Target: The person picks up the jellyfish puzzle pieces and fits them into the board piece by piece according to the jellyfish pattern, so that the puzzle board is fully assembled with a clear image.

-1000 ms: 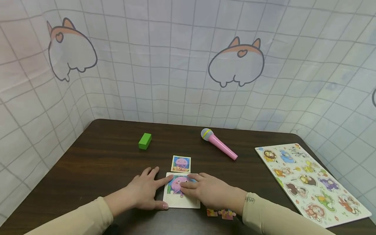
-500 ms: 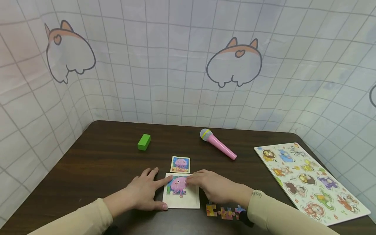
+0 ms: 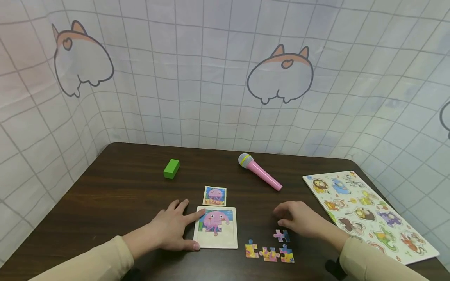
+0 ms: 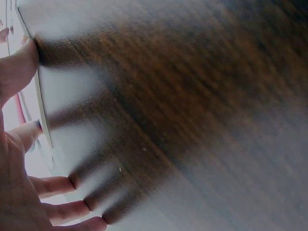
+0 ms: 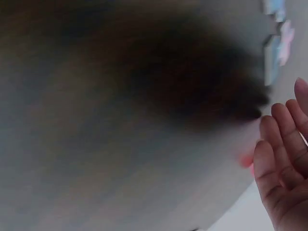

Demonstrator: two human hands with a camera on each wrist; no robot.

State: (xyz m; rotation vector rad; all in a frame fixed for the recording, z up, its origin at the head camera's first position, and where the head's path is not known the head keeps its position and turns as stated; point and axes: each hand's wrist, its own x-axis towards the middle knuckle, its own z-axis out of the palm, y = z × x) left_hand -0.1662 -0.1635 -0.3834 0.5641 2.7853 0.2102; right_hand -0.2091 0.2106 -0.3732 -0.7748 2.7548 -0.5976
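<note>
In the head view, a white square puzzle tray lies on the dark table. Pink jellyfish puzzle pieces fill its upper part, while the bottom and lower right are bare. My left hand is spread flat, index fingertip on the tray's upper left edge and thumb at its lower left corner. A small jellyfish picture card lies just beyond the tray. To the right are several loose jigsaw pieces. My right hand, fingers loosely bent and holding nothing, hovers beside the nearest pink-and-blue piece.
A green block and a pink toy microphone lie farther back. At the right is a white animal puzzle board. A grid-patterned cloth hangs behind the table.
My right hand has lifted off the tray and moved right, uncovering jigsaw pieces in the tray's upper right and the loose ones beside it. The left hand has stayed put.
</note>
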